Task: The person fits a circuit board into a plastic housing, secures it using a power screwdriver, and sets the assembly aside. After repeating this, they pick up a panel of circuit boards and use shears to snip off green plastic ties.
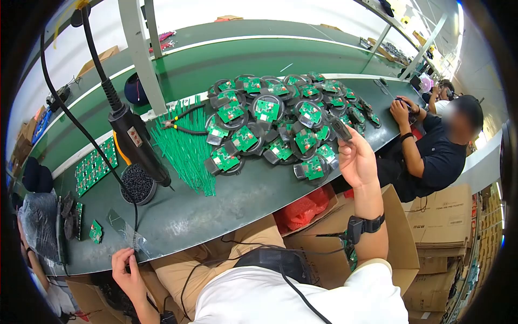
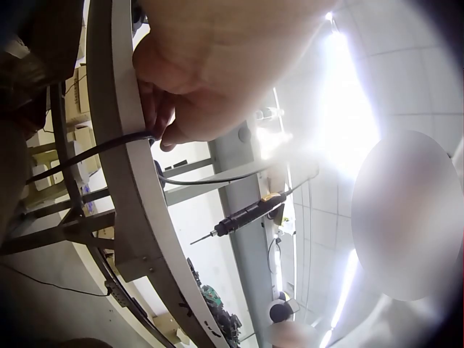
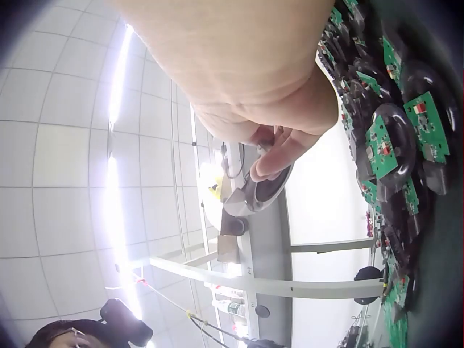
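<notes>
In the head view my right hand (image 1: 357, 162) is raised at the right end of a heap of black rings with green circuit boards (image 1: 267, 109). Between its thumb and fingers it grips a black ring-shaped plastic part (image 1: 340, 129); the right wrist view shows this part (image 3: 250, 197) with a blocky end beyond the fingertips. At the near left edge of the bench, my left hand (image 1: 129, 272) pinches a black cable (image 1: 135, 229). Up close in the left wrist view, the cable (image 2: 94, 149) passes under the fingertips at the bench edge.
A black electric screwdriver (image 1: 137, 143) hangs over a tub of dark screws (image 1: 137, 183). Green strips (image 1: 189, 156) lie beside the heap with pliers (image 1: 186, 121) on them. A small green board (image 1: 96, 232) rests at left. Another person (image 1: 431, 140) sits at right; a cardboard box (image 1: 399, 237) stands below.
</notes>
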### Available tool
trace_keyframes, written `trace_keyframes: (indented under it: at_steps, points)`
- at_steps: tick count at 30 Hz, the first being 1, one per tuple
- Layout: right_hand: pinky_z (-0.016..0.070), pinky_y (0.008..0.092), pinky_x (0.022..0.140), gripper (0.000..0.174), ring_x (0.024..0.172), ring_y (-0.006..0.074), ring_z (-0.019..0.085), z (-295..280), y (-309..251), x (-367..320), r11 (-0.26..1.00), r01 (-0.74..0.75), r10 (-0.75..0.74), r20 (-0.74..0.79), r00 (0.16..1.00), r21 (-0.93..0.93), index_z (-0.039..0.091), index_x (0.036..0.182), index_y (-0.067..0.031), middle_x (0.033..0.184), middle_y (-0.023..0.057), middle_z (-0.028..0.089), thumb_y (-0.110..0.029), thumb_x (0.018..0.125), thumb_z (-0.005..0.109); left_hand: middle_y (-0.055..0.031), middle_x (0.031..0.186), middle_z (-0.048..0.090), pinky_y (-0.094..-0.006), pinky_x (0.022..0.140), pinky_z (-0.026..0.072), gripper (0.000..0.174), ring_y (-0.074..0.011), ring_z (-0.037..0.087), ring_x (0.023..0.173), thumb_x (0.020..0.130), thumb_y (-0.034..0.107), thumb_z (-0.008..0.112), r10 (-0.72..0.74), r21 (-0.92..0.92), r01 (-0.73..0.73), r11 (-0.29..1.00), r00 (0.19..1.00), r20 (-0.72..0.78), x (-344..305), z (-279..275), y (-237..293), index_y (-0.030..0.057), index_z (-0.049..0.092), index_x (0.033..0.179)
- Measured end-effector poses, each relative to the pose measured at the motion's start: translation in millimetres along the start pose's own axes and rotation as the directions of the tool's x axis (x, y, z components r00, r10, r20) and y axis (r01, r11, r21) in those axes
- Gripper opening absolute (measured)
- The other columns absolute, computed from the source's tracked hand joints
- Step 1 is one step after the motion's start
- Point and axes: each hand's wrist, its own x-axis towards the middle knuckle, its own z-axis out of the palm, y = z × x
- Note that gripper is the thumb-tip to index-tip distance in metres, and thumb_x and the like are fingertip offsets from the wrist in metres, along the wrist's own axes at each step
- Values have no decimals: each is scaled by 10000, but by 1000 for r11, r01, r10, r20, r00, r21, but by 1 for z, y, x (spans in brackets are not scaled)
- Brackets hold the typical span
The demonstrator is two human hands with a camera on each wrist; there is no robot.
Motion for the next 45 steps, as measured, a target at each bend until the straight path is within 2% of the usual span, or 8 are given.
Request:
trace_keyframes:
  at_steps: [14, 17, 18, 32, 35, 37, 39, 45]
  points:
    - [534, 299, 532, 243, 663, 233, 703, -315, -103, 181, 707, 262, -667, -495, 558, -657, 598, 1212, 68, 907, 198, 727, -47, 1006, 545, -144, 1154, 670, -347, 976, 474, 121, -268, 631, 1101, 892, -38, 645, 18, 61, -15, 998, 999, -43, -13, 3, 17, -29, 710, 993]
    - [581, 386, 625, 297, 754, 341, 728, -472, -130, 235, 779, 342, -602, -474, 643, -526, 610, 1249, 82, 936, 204, 731, -86, 1012, 549, -161, 1133, 703, -369, 961, 507, 136, -298, 668, 1079, 856, -57, 671, 24, 133, -15, 991, 997, -70, -11, 5, 36, -14, 734, 968]
    - [605, 444, 791, 354, 965, 368, 728, -584, -158, 262, 961, 273, -275, -164, 947, -35, 604, 1272, 75, 1129, 233, 702, -145, 1026, 478, -159, 1132, 709, -374, 952, 518, 148, -304, 678, 1069, 850, -62, 677, 35, 112, -27, 993, 997, -70, -9, 4, 42, -7, 742, 970]
    - [478, 265, 621, 372, 721, 147, 614, -408, -238, 303, 579, 124, -289, -60, 956, -806, 592, 1359, 27, 1116, 85, 642, -140, 1041, 493, -133, 1063, 637, -387, 790, 563, 266, -298, 688, 915, 861, 52, 745, -104, 233, 155, 960, 971, -217, 34, -51, -1, 55, 698, 1122]
    - [459, 237, 595, 377, 683, 113, 596, -160, -126, 179, 444, 91, -406, -110, 907, -891, 590, 1372, 20, 1114, 62, 633, -139, 1044, 496, -131, 1118, 639, -404, 850, 555, 375, -301, 679, 963, 827, 106, 804, -126, 322, 216, 922, 952, -278, 60, -58, -28, 55, 686, 1179]
    - [331, 192, 472, 378, 531, 48, 408, -18, -77, 76, 752, 254, -254, 87, 963, -608, 591, 1368, -25, 761, -27, 498, -64, 999, 521, -127, 1134, 643, -406, 875, 548, 448, -289, 672, 949, 802, 131, 837, -106, 358, 223, 907, 942, -319, 73, -59, -42, 54, 680, 1215]
    - [421, 230, 529, 333, 581, 103, 555, 38, -73, 21, 364, 290, 359, 421, 833, -885, 649, 1202, 31, 792, 63, 604, -88, 893, 685, -116, 1156, 643, -411, 882, 545, 541, -294, 670, 993, 753, 206, 886, -109, 428, 220, 876, 957, -268, 80, -62, -53, 62, 681, 1233]
    - [495, 268, 552, 402, 582, 178, 637, 137, -92, -51, 316, 474, 529, 567, 632, -822, 649, 960, 68, 780, 92, 595, -183, 741, 875, -105, 1157, 644, -401, 883, 545, 588, -287, 671, 973, 722, 205, 905, -137, 460, 211, 863, 972, -190, 83, -65, -63, 71, 684, 1251]
